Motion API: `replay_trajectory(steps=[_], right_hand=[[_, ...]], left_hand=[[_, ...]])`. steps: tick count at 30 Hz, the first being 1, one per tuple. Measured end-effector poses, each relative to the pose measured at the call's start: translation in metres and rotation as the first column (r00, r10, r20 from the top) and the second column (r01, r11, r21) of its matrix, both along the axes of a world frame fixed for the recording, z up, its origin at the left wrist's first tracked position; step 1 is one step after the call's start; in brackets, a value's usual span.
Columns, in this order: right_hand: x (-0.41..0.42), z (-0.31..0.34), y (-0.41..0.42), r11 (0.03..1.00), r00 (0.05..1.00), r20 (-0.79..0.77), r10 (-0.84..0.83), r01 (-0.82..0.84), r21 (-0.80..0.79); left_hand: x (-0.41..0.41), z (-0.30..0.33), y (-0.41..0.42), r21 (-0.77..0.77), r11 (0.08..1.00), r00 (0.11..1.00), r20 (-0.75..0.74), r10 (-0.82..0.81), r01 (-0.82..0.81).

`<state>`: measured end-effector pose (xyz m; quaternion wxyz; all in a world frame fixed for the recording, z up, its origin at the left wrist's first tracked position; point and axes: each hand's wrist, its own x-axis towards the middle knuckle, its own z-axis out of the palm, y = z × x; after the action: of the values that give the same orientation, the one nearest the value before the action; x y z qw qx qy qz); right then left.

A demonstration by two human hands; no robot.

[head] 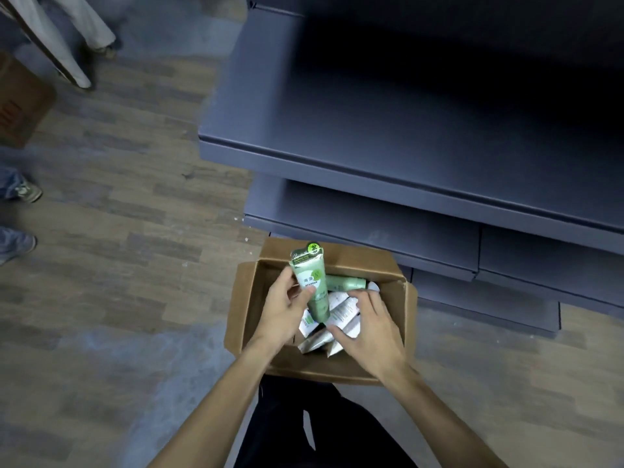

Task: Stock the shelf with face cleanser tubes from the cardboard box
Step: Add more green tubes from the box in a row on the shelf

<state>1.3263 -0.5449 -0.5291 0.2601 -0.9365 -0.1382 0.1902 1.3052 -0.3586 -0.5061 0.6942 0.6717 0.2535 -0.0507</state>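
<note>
I am holding one green face cleanser tube (310, 285) in my left hand (285, 310), grip pinched round its lower half, its long axis running up and away from me with the crimped end topmost, just above the open cardboard box (248, 298). My right hand (366, 327) is reaching into the box, fingers curling over the white tubes (342, 312), though I cannot tell whether that grip is closing on one. The shelf (388, 163) is lying ahead and above, its dark board bare, so I am judging the left hand nearer to lift over the box's far flap.

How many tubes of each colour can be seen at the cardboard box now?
Green tubes: 2, one held in the left hand, one lying in the box.
White tubes: about 5, overlapping, under the right hand.
Total: about 7.
</note>
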Motion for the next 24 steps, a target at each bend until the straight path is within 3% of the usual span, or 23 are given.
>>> replay_trajectory(steps=[4, 9, 16, 24], right_hand=[[0.013, 0.028, -0.011, 0.994, 0.998, -0.040, 0.052, -0.048, 0.103], [0.025, 0.066, -0.010, 0.979, 0.998, 0.053, 0.046, -0.055, 0.198], [0.062, 0.150, -0.004, 0.929, 0.955, 0.276, -0.110, 0.000, 0.369], [0.120, 0.327, -0.013, 0.846, 0.777, 0.605, -0.173, -0.198, 0.496]], left_hand=[[0.014, 0.037, 0.014, 0.019, 1.000, 0.994, 0.110, -0.007, 0.005], [0.040, 0.117, 0.015, 0.072, 0.997, 0.937, 0.347, -0.040, 0.016], [0.074, 0.258, 0.024, 0.287, 0.949, 0.738, 0.610, -0.289, 0.134], [0.121, 0.402, 0.029, 0.471, 0.882, 0.500, 0.762, -0.412, 0.009]])
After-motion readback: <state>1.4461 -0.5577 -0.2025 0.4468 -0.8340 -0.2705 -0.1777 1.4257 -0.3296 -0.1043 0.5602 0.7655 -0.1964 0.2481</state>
